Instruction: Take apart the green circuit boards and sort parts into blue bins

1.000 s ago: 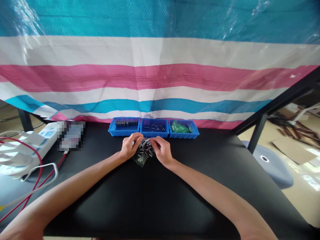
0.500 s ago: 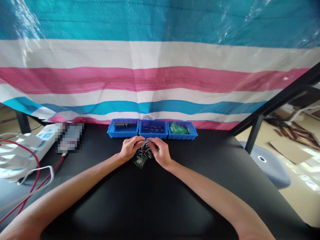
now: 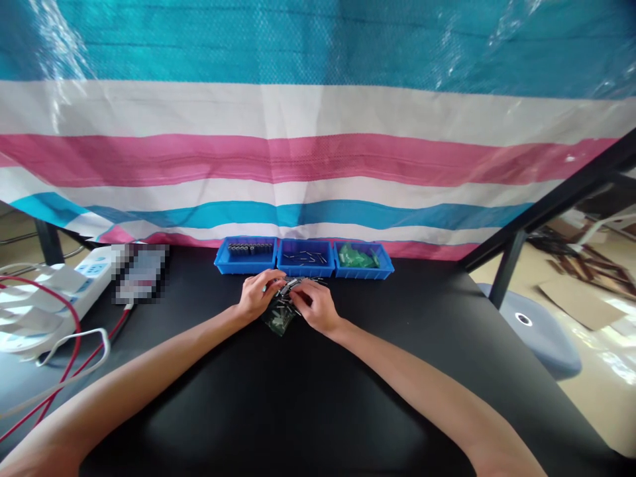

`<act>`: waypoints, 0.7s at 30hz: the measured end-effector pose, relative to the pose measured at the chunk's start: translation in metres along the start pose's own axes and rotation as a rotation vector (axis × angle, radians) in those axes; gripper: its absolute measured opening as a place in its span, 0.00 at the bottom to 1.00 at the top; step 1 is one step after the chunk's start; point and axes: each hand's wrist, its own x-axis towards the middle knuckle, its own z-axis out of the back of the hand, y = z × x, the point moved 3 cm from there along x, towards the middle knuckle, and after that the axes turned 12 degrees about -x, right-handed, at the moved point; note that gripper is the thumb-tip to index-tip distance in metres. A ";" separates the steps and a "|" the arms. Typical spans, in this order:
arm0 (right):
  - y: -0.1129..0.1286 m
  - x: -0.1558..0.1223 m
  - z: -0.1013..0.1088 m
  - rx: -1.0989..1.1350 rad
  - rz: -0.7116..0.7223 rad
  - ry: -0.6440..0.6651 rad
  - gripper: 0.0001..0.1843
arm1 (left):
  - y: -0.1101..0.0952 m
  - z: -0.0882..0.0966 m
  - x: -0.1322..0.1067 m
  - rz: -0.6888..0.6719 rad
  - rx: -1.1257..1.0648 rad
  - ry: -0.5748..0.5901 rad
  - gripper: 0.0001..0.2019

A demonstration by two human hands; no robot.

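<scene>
A loose heap of small, slender metal pieces (image 3: 285, 299) lies on the black table between my hands, partly on a crumpled dark-green plastic bag (image 3: 279, 322). My left hand (image 3: 255, 295) curls in from the left, thumb and fingers pinched at the top of the heap by a short silvery piece. From the other side, my right hand (image 3: 318, 305) has its fingertips drawn together on the same spot. The fingers partly cover what each hand grips, so the exact pieces are hard to make out.
Behind the heap stand three blue bins: the left bin (image 3: 243, 268) holds a row of metal cylinders, the middle bin (image 3: 305, 270) thin pins, the right bin (image 3: 365, 272) green plastic bags. A power strip (image 3: 102, 265) with cables lies left. A striped sheet (image 3: 318, 159) hangs behind.
My right hand has shifted slightly left over the heap, its fingers drawn closer together. A silvery piece now shows more plainly between the hands. My left hand has barely moved.
</scene>
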 end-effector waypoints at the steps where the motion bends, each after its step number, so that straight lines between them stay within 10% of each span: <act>1: 0.000 0.000 0.001 0.005 -0.018 -0.014 0.08 | 0.001 0.000 -0.001 0.010 -0.007 -0.011 0.09; 21: -0.029 0.004 0.007 0.480 -0.573 -0.286 0.15 | -0.007 -0.001 0.004 -0.033 -0.082 -0.020 0.06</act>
